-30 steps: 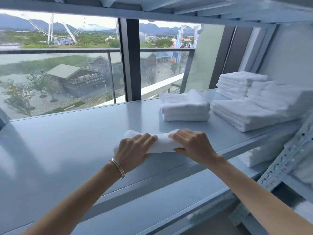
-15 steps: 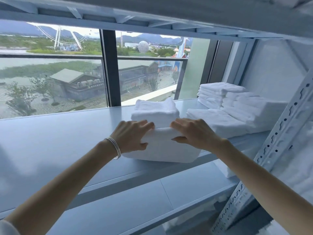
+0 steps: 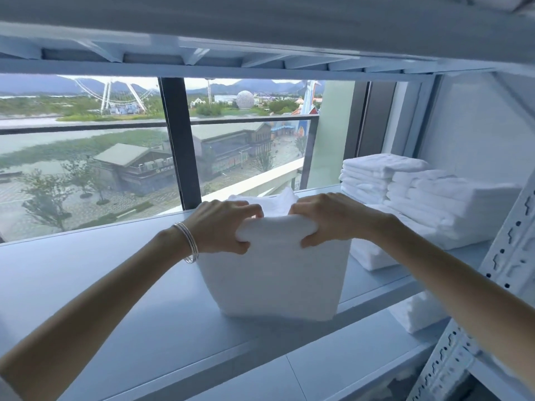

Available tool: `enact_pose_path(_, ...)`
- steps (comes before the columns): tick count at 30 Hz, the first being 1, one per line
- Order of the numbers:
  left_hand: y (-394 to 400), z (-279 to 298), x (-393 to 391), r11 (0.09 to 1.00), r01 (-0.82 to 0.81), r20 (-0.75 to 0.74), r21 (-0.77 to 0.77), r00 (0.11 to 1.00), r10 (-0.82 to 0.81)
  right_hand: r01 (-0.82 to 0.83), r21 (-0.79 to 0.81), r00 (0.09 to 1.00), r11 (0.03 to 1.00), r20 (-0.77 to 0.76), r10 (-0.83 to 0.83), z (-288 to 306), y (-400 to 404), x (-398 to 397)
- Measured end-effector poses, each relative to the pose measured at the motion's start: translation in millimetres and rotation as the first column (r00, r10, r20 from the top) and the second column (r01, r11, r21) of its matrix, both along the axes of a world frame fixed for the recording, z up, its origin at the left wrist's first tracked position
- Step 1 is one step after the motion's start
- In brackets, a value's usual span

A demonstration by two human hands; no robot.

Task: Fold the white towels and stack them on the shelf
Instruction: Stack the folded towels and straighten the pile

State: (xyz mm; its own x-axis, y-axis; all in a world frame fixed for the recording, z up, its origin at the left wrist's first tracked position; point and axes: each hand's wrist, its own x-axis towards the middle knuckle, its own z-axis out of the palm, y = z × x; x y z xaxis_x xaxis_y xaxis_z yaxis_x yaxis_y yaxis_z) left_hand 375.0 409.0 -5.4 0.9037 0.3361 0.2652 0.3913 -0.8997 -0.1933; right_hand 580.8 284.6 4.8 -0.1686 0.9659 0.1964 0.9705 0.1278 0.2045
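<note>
Left hand (image 3: 223,225): fingers curled over the top edge of the folded towel (image 3: 278,273), thumb on its near face; gripping it.
Right hand (image 3: 327,218): same grip on the top edge, at 3 o'clock from the left hand.
Folded towel: hangs from both hands over the shelf (image 3: 115,299); contact with the shelf cannot be told.
Small pile (image 3: 260,202): at 12 o'clock, behind the hands, mostly hidden.
Towel stacks (image 3: 419,198): at 2 o'clock, on the same shelf.
Bracelet (image 3: 188,241): on the left wrist.

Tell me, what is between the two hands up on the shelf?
In the head view, the top edge of the folded white towel lies between the left hand and the right hand; both grip it.
</note>
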Motion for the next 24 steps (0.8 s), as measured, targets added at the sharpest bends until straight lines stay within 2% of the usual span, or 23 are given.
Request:
enact_pose_path(4,10.5,14.8,7.7,0.932,0.017,-0.182,-0.361,0.979,-0.088,-0.056,-0.185,0.984,0.981,-0.174,0.024,6.2,14.8,9.5)
enact_pose_path(5,17.5,21.2,11.4,0.908,0.003,-0.208,-0.418,0.973,-0.099,-0.054,-0.205,0.981,0.977,-0.194,0.013,10.8,19.5,12.4)
enact_pose_path(7,37.6,36.1,24.6,0.898,-0.019,-0.237,-0.439,0.967,-0.095,-0.018,-0.201,0.983,0.979,-0.183,-0.019,22.9,35.3,20.9)
enact_pose_path(9,67.2,50.5,45.1,0.92,-0.046,-0.226,-0.39,0.973,-0.047,0.021,-0.15,0.987,0.989,-0.151,-0.044,35.9,61.7,35.6)
enact_pose_path(11,97.9,68.8,67.6,0.949,-0.093,-0.136,-0.3,0.989,0.054,0.07,-0.042,0.989,0.997,-0.126,-0.075,50.2,95.3,53.3)
enact_pose_path(14,131.1,98.1,93.4,0.981,-0.188,0.041,0.054,0.982,0.186,0.156,0.189,0.988,0.97,-0.008,-0.157,78.2,137.2,75.4)
enact_pose_path(17,153.5,90.6,107.8,0.92,-0.226,0.303,0.321,0.945,0.126,0.168,0.383,0.977,0.908,0.059,-0.206,79.9,162.2,90.0)
enact_pose_path(19,166.0,57.8,114.5,0.895,-0.223,0.424,0.386,0.905,0.042,0.109,0.456,0.985,0.883,0.073,-0.159,52.6,174.1,96.9)
enact_pose_path(20,172.9,36.9,118.2,0.892,-0.211,0.43,0.4,0.902,0.02,0.081,0.456,0.986,0.886,0.092,-0.137,33.9,179.9,100.8)
enact_pose_path(22,183.9,-11.3,124.4,0.915,-0.195,0.358,0.353,0.932,0.06,0.087,0.41,0.983,0.908,0.11,-0.144,-13.0,189.5,109.5)
enact_pose_path(24,194.5,-68.2,129.0,0.951,-0.16,0.228,0.265,0.968,0.099,0.145,0.278,0.982,0.95,0.073,-0.172,-66.9,192.4,115.4)
